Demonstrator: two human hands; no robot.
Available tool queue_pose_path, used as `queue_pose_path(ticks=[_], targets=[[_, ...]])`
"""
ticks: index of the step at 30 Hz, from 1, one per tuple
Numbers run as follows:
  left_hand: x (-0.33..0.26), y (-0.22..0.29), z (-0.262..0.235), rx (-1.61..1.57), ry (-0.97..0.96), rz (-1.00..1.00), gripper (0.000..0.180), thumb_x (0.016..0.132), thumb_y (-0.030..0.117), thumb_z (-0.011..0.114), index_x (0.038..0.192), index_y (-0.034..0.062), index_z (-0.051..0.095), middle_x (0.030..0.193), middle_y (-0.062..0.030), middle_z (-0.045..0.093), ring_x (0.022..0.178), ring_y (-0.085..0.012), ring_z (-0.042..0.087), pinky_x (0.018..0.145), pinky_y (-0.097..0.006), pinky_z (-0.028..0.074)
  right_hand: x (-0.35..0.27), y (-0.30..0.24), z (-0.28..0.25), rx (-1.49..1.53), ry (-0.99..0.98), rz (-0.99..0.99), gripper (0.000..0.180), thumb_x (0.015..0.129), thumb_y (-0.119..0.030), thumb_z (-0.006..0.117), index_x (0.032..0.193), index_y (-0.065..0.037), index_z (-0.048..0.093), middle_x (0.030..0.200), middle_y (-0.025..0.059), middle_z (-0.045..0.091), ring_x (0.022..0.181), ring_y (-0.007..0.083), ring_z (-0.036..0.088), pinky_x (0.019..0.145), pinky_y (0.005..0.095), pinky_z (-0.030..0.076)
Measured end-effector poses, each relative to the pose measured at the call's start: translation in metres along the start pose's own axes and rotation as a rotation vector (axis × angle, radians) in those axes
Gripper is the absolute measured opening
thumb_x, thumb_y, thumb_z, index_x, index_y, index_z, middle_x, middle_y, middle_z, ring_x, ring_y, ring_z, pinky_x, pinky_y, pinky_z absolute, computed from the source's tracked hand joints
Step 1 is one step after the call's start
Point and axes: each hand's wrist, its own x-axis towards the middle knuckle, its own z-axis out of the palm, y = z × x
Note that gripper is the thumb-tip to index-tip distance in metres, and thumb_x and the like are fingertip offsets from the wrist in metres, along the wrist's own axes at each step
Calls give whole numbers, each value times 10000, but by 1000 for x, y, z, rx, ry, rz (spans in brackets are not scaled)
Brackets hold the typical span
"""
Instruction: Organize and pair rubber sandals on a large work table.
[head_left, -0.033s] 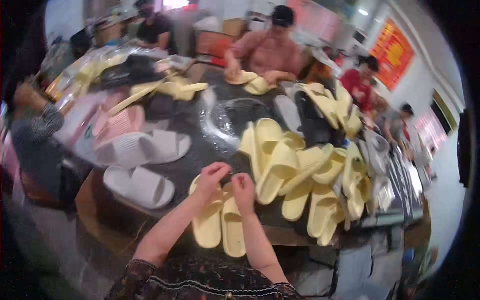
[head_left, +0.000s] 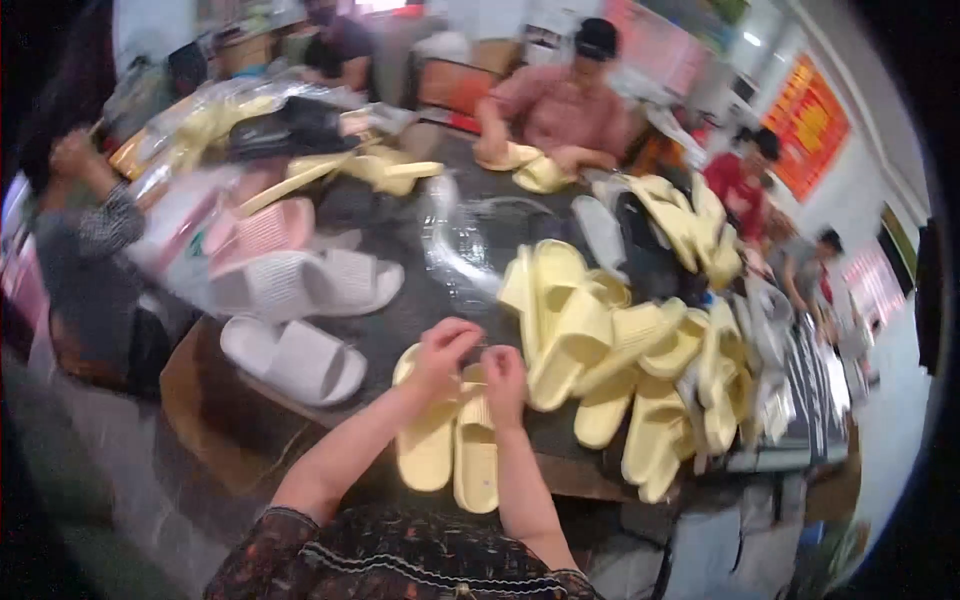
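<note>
In the head view, the left hand (head_left: pixel 447 352) and right hand (head_left: pixel 505 376) hung near each other above the strap ends of 2 pale yellow slippers (head_left: pixel 425 460). The fingers of both were drawn in narrow, tips bunched; whether they pinched something thin, or touched the straps, I could not tell. That pair lay side by side on the dark worktop (head_left: pixel 545 445), at its near edge. A heap of yellow slippers (head_left: pixel 570 340) stood just to the right, a whitish slipper (head_left: pixel 295 358) to the left, clear plastic (head_left: pixel 440 240) beyond.
</note>
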Motion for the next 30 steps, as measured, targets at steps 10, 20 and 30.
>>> queue_pose_path(ticks=[10,20,30], targets=[[-57,60,-76,793,9,593,212,723,155,685,916,71,653,967,-92,609,937,-276,570,844,-389,451,-14,-44,6,3,61,-100,133,860,-39,597,993,-39,590,803,-42,544,639,11,401,553,171,336],[-74,86,-228,1267,772,48,660,763,200,692,1326,28,395,1334,-211,409,1231,-382,364,1038,-450,299,-75,-83,-56,-733,-636,75,384,817,-424,623,962,-70,660,791,117,658,727,265,640,663,350,497],[-78,61,-208,340,348,-333,587,851,242,637,1306,-48,406,962,-102,590,878,-167,538,793,-290,425,-83,-10,-10,-926,-312,-137,499,799,-515,597,864,-24,543,714,162,616,667,326,623,595,431,498]])
